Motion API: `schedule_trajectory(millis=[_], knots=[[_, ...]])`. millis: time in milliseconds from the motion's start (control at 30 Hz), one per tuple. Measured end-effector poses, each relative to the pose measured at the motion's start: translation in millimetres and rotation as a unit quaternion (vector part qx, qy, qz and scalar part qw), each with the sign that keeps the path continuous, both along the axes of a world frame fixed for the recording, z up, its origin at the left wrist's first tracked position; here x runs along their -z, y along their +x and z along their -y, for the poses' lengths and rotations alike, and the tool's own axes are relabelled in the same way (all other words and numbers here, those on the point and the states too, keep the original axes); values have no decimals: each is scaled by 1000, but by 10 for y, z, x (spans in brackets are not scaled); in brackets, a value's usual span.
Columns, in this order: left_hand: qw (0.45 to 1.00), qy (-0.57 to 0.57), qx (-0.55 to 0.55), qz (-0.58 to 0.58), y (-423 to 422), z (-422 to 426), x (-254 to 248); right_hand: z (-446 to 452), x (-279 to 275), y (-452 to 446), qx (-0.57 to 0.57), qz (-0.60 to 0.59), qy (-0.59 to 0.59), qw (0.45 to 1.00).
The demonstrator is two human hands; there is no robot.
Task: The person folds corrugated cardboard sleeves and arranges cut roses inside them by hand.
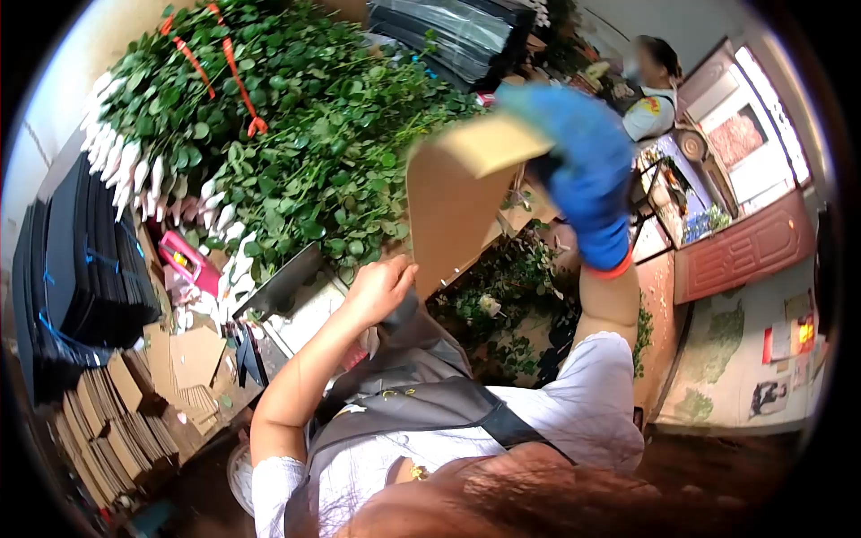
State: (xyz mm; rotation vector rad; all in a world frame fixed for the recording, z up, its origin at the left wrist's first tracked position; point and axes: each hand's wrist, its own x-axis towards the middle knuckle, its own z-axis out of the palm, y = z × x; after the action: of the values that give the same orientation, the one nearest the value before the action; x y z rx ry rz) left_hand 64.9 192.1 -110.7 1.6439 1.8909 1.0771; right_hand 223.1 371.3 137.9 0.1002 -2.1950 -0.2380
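A curved sheet of tan cardboard stands in front of my body, its upper part folded over. My right hand, in a blue glove with a red cuff, is raised at the folded end; its fingers are smeared by motion. Bare, my left hand is beside the sheet's lower left edge with its fingers curled together. Whether anything is between those fingers is hidden. Close behind it lies a big heap of green leafy stems, with white-wrapped flower heads along the left side.
Black sheets are stacked at the left, above piled cardboard pieces. A pink object lies beside the wrapped heads. Loose leaves and stems are below the cardboard. Another person is at the back right, near a red door.
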Motion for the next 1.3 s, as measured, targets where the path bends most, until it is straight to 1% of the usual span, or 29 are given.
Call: schedule_trajectory(millis=[33,67,133,167,200,233,267,333,400,467,500,533,567,600,633,667,733,767,800,867,933,967,1000,1067,1100,1133,1200,1233,1300], knots=[[1000,-26,-10,-7,-58,50,63,-49,-146,-114,-42,-55,-42,997],[997,-63,-36,-33,-102,97,45,-77,-218,-252,-83,-99,-128,983],[994,-32,-93,-38,-202,217,70,-287,-363,-619,-269,-80,-226,933],[991,18,-130,4,-252,292,76,-227,-408,-708,-173,-64,-144,972],[982,-17,-150,112,-311,361,22,-120,-443,-828,-81,-52,-55,994],[919,-9,-131,371,-282,496,-147,15,-437,-1047,-105,-39,6,994],[792,22,-97,602,-276,664,-356,208,-407,-1106,-105,56,-33,992],[707,-29,-34,705,-296,1085,-543,466,-258,-1344,-150,207,0,967],[635,-50,52,769,-218,1451,-405,725,-21,-1554,-168,311,104,930],[557,-42,91,824,-168,1792,-241,922,333,-1716,-162,425,111,884],[578,-51,69,812,-156,1955,-112,1017,568,-1812,-203,443,94,868],[618,-112,-25,778,-173,2097,-91,1083,804,-1917,-242,458,87,851],[614,-129,-62,776,-201,2226,125,1127,1090,-2033,-265,466,101,838],[609,-146,-98,773,-261,2351,344,1226,1341,-2169,-238,506,117,821],[673,-210,-120,699,-405,2488,391,1337,1548,-2294,-212,544,134,801],[724,-273,-140,617,-577,2617,443,1425,1720,-2371,-206,543,125,804],[788,-340,-217,465,-882,2807,829,1592,1964,-2498,-194,540,105,812],[843,-361,-265,297,-987,2824,935,1662,1990,-2552,-189,547,105,809],[870,-370,-302,118,-1050,2802,1028,1680,2028,-2575,-189,540,107,814],[900,-274,-320,-111,-1073,2495,1246,1651,2082,-2574,-182,524,112,825],[933,-317,-151,-75,-1116,1979,1283,1647,2059,-2488,-158,526,121,827],[964,-181,-157,-115,-1015,1821,1389,1639,2044,-2464,-145,526,127,829],[974,-41,-160,-153,-898,1719,1520,1629,2044,-2466,-188,452,96,867],[956,-76,-147,-241,-864,1749,1720,1619,2029,-2455,-267,293,28,917],[944,-94,-141,-284,-859,1763,1801,1593,1931,-2437,-289,269,29,919],[942,-109,-141,-285,-860,1753,1804,1551,1796,-2335,-287,379,-26,879],[938,-142,-138,-285,-851,1745,1737,1456,1592,-2112,-269,581,-135,756],[933,-146,-139,-298,-846,1746,1693,1457,1587,-2119,-201,646,-146,722],[937,-129,-149,-288,-846,1746,1752,1520,1836,-2240,-223,444,-70,865]])
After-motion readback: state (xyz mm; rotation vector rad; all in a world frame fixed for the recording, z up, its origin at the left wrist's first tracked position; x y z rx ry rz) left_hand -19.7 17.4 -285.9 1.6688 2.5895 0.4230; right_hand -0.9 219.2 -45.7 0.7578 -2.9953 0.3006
